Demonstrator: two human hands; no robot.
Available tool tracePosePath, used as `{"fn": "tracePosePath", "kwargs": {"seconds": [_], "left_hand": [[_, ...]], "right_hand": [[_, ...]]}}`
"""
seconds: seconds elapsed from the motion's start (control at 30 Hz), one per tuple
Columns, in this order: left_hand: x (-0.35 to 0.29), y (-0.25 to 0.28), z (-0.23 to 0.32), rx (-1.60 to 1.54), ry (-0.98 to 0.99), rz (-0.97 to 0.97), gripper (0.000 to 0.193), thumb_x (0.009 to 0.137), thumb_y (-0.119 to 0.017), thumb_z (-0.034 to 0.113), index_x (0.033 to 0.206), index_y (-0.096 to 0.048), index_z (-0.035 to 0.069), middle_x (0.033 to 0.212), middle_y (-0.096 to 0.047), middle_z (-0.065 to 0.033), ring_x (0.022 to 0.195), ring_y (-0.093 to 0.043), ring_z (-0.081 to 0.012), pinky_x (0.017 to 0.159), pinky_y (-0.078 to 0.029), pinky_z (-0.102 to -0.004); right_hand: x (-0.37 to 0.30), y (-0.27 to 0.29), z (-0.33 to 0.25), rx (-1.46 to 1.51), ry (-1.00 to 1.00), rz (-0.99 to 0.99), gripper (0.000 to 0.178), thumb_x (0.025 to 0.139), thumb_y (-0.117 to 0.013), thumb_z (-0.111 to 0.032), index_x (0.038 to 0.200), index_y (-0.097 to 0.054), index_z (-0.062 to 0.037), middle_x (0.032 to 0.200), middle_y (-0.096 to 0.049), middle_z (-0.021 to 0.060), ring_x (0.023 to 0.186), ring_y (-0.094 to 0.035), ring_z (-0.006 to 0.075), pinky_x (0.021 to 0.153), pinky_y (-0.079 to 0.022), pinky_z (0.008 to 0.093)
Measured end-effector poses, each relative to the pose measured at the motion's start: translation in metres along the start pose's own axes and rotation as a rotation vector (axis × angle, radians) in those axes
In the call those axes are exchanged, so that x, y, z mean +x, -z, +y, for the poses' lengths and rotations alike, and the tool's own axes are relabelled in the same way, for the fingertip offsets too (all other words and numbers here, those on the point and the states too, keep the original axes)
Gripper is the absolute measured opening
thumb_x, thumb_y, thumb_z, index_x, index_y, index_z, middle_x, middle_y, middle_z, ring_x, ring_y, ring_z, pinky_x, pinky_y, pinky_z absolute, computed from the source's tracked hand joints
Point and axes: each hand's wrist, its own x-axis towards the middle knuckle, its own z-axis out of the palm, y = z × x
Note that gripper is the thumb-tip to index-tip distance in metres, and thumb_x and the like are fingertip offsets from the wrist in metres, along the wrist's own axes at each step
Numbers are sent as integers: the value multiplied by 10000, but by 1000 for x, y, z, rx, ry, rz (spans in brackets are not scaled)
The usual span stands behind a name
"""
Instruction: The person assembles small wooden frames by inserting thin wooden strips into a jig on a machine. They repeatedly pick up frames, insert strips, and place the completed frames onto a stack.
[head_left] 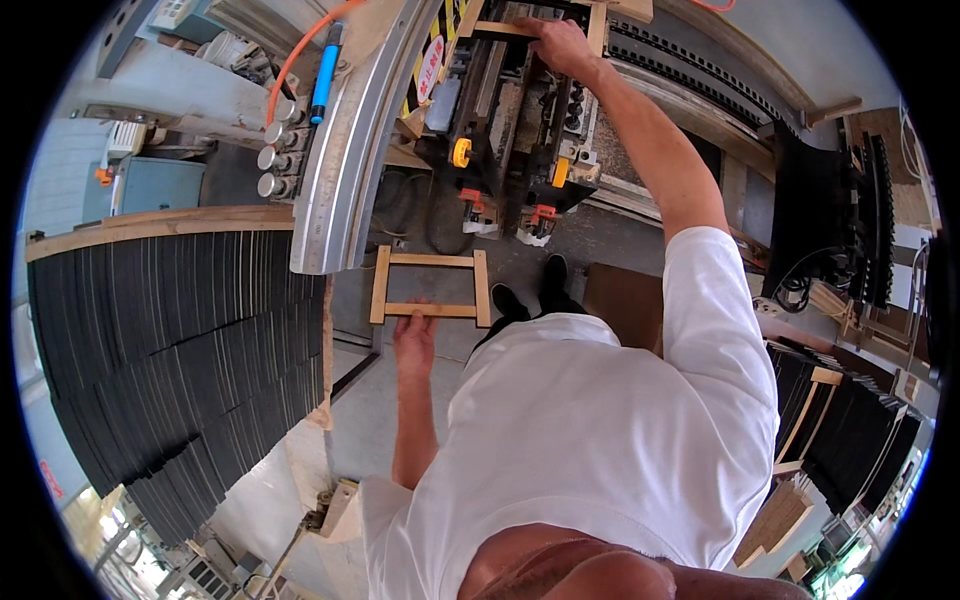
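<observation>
In my left hand (413, 342) is a small pale wooden frame (431, 311), made of two side bars and two crossbars. My fingers are closed round its near crossbar, and the frame hangs beyond the end of a metal rail. My right arm stretches far ahead over the machine. There my right hand (562, 48) is closed on the crossbar of a second wooden frame (500, 29), which lies at the far end of the machine's two tracks and is partly cut off by the picture's upper edge.
The machine's tracks carry yellow knobs (462, 152) and orange-red clamps (543, 214). A broad metal rail (335, 190) juts out at the left, with a blue cylindrical tool (325, 80) beside it. Tall stacks of dark strips (180, 340) stand left. A brown board (622, 300) lies by my feet.
</observation>
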Motion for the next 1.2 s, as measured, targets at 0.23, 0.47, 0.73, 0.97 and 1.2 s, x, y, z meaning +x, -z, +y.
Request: {"fn": "tracePosePath", "kwargs": {"seconds": [0.23,0.47,0.73,0.97,1.2], "left_hand": [[21,26,-26,164,-6,137,421,962,-530,93,1355,-419,-11,1279,-542,-103,1132,-562,-226,1000,-448,-390],[30,6,-48,217,-27,226,267,944,-583,125,1184,-541,18,1105,-621,-89,999,-610,-204,846,-518,-325],[20,-26,-58,250,-72,215,216,903,-599,135,1091,-595,29,1043,-627,-45,925,-603,-156,808,-502,-307],[16,-38,-57,340,-145,355,245,893,-595,156,1080,-607,-3,997,-636,-81,891,-618,-181,777,-534,-315],[3,-56,-38,400,-203,387,265,886,-599,152,1106,-619,4,966,-648,-50,862,-597,-141,759,-503,-280]], "right_hand": [[0,-6,15,74,65,33,508,837,-641,-147,1314,-477,-88,985,-681,172,924,-649,347,799,-497,471],[1,15,8,66,96,-88,508,832,-636,-152,1304,-460,-91,1017,-673,170,987,-633,339,878,-461,478],[5,24,14,228,105,-133,499,799,-648,-180,1270,-506,-93,1057,-655,199,1013,-597,396,857,-463,509],[9,34,14,267,57,-144,498,790,-651,-186,1262,-515,-104,970,-664,226,922,-609,422,828,-470,509],[11,32,13,239,115,-79,543,759,-679,-159,1274,-529,-69,1009,-664,231,940,-617,423,818,-489,500]]}}
